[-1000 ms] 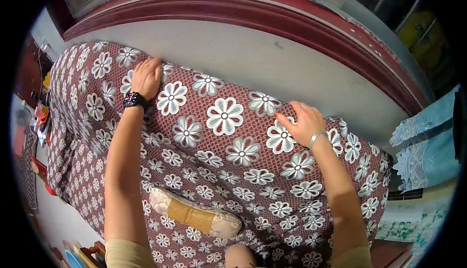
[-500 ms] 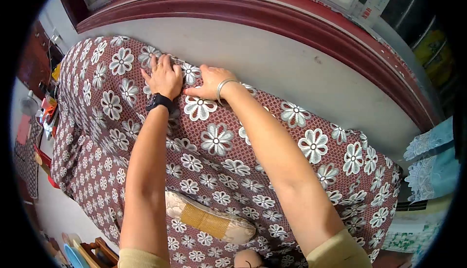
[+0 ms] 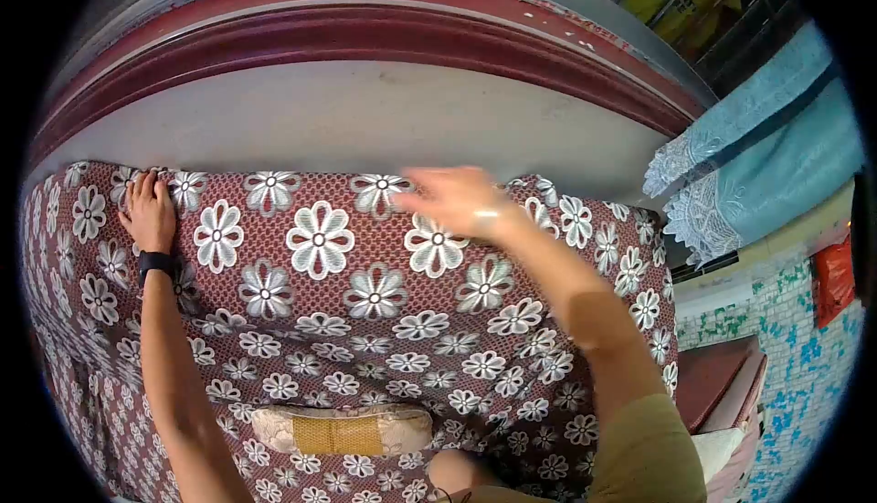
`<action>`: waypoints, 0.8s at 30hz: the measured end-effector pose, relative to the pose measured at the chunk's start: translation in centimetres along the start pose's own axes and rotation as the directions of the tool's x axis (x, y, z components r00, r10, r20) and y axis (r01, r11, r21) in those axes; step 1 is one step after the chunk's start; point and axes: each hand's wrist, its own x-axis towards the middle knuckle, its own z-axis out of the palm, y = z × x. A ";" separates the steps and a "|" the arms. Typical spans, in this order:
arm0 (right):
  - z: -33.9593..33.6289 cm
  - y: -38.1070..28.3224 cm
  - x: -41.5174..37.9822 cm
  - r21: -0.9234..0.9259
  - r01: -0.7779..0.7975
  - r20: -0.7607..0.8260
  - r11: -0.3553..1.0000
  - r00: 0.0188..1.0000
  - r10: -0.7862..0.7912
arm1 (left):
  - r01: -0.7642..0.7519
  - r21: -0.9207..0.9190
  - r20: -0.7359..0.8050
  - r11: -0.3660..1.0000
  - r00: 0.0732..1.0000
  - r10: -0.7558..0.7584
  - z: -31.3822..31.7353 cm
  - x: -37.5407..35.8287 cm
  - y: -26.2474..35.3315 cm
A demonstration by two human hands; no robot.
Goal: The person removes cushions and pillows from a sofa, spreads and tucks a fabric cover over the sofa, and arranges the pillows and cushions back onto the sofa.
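A maroon sofa cover (image 3: 320, 302) with white flowers lies over a long sofa, its top edge running along the wall. My left hand (image 3: 149, 212) rests flat on that top edge at the far left, fingers stretched over the cloth; a black band is on the wrist. My right hand (image 3: 459, 201), smeared by motion, hovers close over the top edge right of centre, with thumb and fingers apart and a bracelet on the wrist. Below, on the seat, lies a beige cushion (image 3: 338, 430) with a gold middle band. A knee shows beside the cushion.
A pale wall (image 3: 301, 119) and a dark red window sill (image 3: 365, 37) run behind the sofa. Blue lace-edged curtain (image 3: 740, 174) hangs at the right. Dark red boards or boxes (image 3: 713, 380) stand past the sofa's right end, near a red bag (image 3: 833, 279).
My hands have moved apart: the left lies farther left along the top edge, and the right has come off the cloth. The view has swung right, and the cover's top looks smoother.
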 end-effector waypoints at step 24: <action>-0.6 27.7 -10.4 0.405 -0.005 -0.165 0.914 0.983 0.079 | -0.689 -0.415 0.003 0.595 0.653 0.758 -12.7 -15.1 28.7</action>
